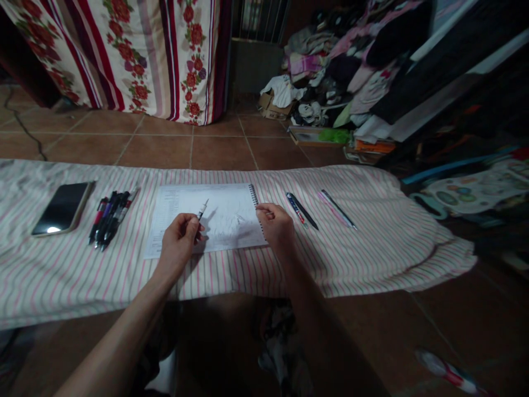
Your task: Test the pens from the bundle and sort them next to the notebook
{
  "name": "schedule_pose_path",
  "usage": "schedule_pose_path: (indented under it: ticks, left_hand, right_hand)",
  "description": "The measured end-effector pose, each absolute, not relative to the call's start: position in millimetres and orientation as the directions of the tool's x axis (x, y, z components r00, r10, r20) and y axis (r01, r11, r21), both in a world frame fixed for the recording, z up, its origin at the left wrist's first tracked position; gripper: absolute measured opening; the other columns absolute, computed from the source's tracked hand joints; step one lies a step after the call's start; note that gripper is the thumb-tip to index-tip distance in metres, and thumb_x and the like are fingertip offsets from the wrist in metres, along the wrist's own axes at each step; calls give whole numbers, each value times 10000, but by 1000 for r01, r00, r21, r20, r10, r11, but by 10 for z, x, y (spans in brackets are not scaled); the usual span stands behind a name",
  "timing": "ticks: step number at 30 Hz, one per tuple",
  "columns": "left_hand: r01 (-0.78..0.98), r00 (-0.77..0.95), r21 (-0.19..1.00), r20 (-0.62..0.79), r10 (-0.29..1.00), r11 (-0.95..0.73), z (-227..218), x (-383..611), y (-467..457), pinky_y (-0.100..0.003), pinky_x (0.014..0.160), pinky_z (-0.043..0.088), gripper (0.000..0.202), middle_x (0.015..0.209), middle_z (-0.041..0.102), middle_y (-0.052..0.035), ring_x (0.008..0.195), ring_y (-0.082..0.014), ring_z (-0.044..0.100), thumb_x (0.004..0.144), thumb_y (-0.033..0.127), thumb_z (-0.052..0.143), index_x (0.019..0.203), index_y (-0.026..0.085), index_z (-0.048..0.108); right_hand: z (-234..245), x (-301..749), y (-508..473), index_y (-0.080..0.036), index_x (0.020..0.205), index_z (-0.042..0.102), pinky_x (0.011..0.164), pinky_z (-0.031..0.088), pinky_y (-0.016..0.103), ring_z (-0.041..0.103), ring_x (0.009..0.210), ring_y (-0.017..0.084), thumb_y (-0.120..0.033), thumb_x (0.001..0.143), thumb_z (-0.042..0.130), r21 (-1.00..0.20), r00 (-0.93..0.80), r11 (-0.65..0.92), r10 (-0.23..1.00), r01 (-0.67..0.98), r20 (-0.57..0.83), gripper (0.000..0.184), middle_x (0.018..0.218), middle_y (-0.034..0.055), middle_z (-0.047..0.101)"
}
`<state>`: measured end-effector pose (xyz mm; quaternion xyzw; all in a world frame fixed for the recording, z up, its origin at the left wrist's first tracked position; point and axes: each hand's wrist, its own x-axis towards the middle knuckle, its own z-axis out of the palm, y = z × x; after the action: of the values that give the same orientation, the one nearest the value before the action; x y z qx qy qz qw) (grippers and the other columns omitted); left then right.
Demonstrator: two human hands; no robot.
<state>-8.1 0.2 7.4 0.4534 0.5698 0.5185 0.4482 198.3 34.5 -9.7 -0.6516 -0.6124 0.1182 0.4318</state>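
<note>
- Pinches a slim pen piece (203,210) in the left grip (181,234), fingertips clamped on it, pointed end up, just above the notebook (223,193).
- Curls the right grip (279,226) beside the notebook's spiral binding (253,195); cannot tell whether clamped on anything.
- Shows a bunch of pens (111,218) left of the notebook, plus a phone (63,208) farther left.
- Shows a dark pen (305,212) and a multicoloured pen (296,210) right of the notebook, with a pink pen (332,208) beyond.
- Has a striped cloth (248,275) beneath the notebook.
</note>
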Motion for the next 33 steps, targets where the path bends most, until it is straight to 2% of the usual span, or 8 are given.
schedule_pose_path:
  ticks: [4,8,12,15,22,25,27,33]
  left_hand:
    - [61,-216,996,-53,975,68,70,-124,5,-209,480,394,211,609,570,25,475,-77,491,766,366,547,765,156,521]
    - [48,-215,995,-78,974,90,80,-118,-5,-212,485,399,187,600,573,26,469,-78,487,759,344,550,764,159,527]
    - [38,-202,994,-97,975,107,82,-106,-15,-212,489,397,188,600,575,26,474,-80,490,754,344,556,772,159,528]
    - [32,-183,994,-96,978,104,75,-109,-17,-212,489,395,188,603,574,26,474,-81,493,754,344,555,774,160,520]
    - [12,-182,995,-93,979,96,66,-117,-16,-215,484,394,203,611,577,22,473,-86,500,746,358,566,779,163,520]
    - [4,-179,995,-100,979,102,80,-110,-20,-216,491,397,200,605,578,23,476,-86,501,738,355,573,769,164,522]
    - [3,-171,994,-106,980,108,92,-103,-23,-214,490,396,196,598,577,26,471,-83,497,737,352,572,763,163,523]
    - [22,-155,994,-103,982,108,84,-81,-21,-213,483,394,199,593,573,29,468,-80,484,737,359,569,752,165,524]
  right_hand:
    - [-101,1919,333,-180,774,657,659,449,251,577,637,138,-199,729,552,-690,135,120,943,714,304,116,766,36,644]
    - [-135,1790,315,-193,726,638,645,422,246,577,658,141,-242,740,603,-612,32,119,973,782,231,62,718,16,628]
    - [-184,1715,306,-207,725,621,629,390,247,578,686,145,-317,751,629,-510,34,89,973,856,227,113,734,8,625]
    - [-214,1694,303,-209,740,612,625,379,249,575,697,146,-317,760,626,-449,40,58,978,891,205,111,753,11,621]
    - [-237,1668,306,-193,758,610,654,390,251,576,728,150,-261,791,578,-431,5,87,978,898,206,82,775,33,622]
    - [-223,1666,310,-189,743,610,658,409,260,586,714,159,-272,791,564,-494,3,116,973,862,232,106,764,40,632]
    - [-213,1667,314,-187,740,605,663,430,268,602,703,162,-282,793,549,-590,14,130,972,797,234,122,754,40,647]
    - [-225,1649,343,-193,690,561,576,475,256,611,595,149,-325,740,564,-885,81,77,989,458,128,141,587,-6,613]
